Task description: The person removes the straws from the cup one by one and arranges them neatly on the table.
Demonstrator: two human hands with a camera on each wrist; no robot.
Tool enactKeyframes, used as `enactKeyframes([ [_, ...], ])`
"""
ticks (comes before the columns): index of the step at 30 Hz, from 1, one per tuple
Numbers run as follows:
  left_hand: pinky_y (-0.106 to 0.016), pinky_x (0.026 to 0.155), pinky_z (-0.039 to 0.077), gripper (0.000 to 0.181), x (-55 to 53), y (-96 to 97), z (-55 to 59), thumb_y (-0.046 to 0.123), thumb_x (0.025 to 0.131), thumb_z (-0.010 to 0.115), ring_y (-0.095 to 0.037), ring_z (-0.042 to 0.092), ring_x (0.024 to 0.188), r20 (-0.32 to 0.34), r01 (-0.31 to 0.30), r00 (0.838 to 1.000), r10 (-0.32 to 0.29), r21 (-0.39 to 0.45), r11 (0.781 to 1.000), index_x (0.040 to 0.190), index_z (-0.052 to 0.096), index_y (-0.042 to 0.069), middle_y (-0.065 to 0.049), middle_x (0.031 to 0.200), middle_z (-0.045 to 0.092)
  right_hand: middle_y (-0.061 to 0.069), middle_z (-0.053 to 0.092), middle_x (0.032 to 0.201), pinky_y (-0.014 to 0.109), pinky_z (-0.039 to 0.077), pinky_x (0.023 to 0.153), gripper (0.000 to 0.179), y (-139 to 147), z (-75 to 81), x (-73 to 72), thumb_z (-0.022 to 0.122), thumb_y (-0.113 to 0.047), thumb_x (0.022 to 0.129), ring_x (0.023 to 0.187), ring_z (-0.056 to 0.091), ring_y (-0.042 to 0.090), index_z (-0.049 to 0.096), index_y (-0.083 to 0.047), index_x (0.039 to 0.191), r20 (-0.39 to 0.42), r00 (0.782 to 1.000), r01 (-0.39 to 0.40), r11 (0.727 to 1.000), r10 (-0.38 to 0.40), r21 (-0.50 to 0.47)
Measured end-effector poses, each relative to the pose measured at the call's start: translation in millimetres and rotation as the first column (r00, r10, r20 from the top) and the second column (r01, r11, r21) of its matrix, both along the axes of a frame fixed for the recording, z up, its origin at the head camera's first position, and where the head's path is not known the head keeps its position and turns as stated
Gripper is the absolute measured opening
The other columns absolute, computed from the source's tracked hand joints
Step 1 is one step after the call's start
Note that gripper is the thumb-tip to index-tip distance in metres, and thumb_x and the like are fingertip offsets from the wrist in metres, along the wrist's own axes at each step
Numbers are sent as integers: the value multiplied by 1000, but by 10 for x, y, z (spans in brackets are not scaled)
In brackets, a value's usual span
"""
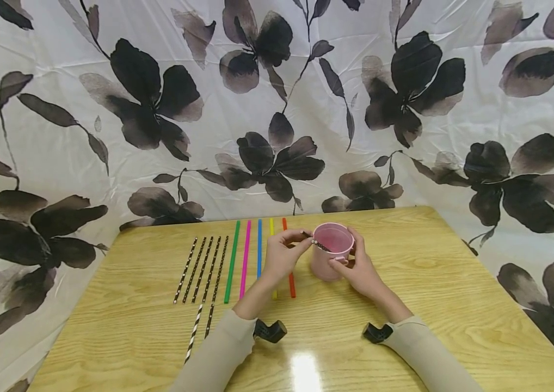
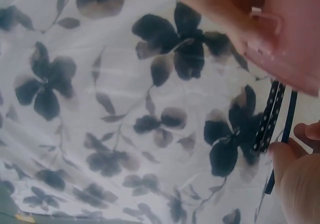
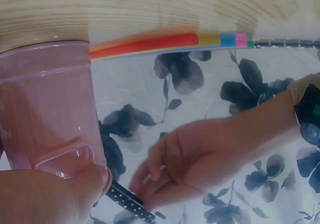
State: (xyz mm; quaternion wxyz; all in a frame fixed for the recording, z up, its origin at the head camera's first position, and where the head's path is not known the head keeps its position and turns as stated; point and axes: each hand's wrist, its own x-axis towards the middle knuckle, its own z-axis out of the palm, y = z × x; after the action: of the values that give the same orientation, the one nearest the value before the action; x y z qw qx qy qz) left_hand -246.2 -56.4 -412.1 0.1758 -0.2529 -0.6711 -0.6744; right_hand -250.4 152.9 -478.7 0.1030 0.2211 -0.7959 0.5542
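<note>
My right hand (image 1: 357,269) grips a pink mug (image 1: 326,270) by its side, thumb near the handle, and the mug tips slightly toward my left hand. Beside the rim, my left hand (image 1: 284,256) pinches a thin dark straw (image 2: 272,181) between thumb and fingers. Two black straws with white dots (image 2: 269,116) stick out over the rim close to those fingertips. Seen from the right wrist, the dotted straws (image 3: 127,201) slant out of the mug's mouth toward the left hand (image 3: 187,164). Their lower ends are hidden inside the mug.
Left of the mug, plain straws in green (image 1: 232,261), pink (image 1: 245,258), blue (image 1: 259,247), yellow and red (image 1: 293,286) lie side by side. Several dark dotted straws (image 1: 202,269) lie further left, with a striped straw (image 1: 194,333) nearer the front. A floral cloth (image 1: 277,98) hangs behind the wooden table (image 1: 453,326).
</note>
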Motion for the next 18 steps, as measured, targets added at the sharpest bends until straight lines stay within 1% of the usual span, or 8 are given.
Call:
enactKeyframes([
  [3,-25,57,50,12,28,-63,87,0,76,67,-19,62,75,-36,-11,999,12,30,999,86,66,-6,-13,84,65,26,37,124,28,48,72,85,-30,95,69,66,-13,80,100,48,30,6,-9,139,-8,1000,-3,1000,3,1],
  [5,-24,58,50,10,50,-119,160,-1,76,66,-19,62,75,-52,-12,999,15,58,998,84,66,-7,-15,84,65,26,37,124,27,47,73,84,-45,147,111,66,-13,79,100,47,30,7,-7,139,-3,1000,5,1000,-5,1],
  [7,-26,61,51,9,65,-181,241,-3,76,66,-19,62,74,-70,-2,998,9,100,995,83,65,-8,-19,85,64,26,37,124,25,47,73,84,-50,167,126,66,-12,79,99,48,30,7,-8,139,1,1000,14,1000,-14,7],
  [11,-30,65,52,10,100,-317,412,-6,76,65,-17,62,72,-79,9,997,5,179,984,82,62,-13,-22,85,62,26,37,124,26,48,73,85,-49,172,130,67,-12,79,100,48,29,7,-13,140,14,1000,15,1000,-15,3],
  [16,-33,67,52,12,175,-499,614,-8,76,64,-19,61,72,-96,13,995,8,211,977,85,60,-15,-16,83,64,24,36,125,28,48,74,86,-45,159,116,67,-14,79,101,48,29,6,-18,140,27,1000,8,1000,-8,2],
  [18,-34,67,52,12,215,-575,688,-7,76,63,-21,61,72,-102,4,995,17,203,979,86,61,-13,-13,83,64,24,37,125,29,48,74,86,-44,158,111,67,-14,79,101,47,28,7,-18,140,31,999,12,1000,-12,-1],
])
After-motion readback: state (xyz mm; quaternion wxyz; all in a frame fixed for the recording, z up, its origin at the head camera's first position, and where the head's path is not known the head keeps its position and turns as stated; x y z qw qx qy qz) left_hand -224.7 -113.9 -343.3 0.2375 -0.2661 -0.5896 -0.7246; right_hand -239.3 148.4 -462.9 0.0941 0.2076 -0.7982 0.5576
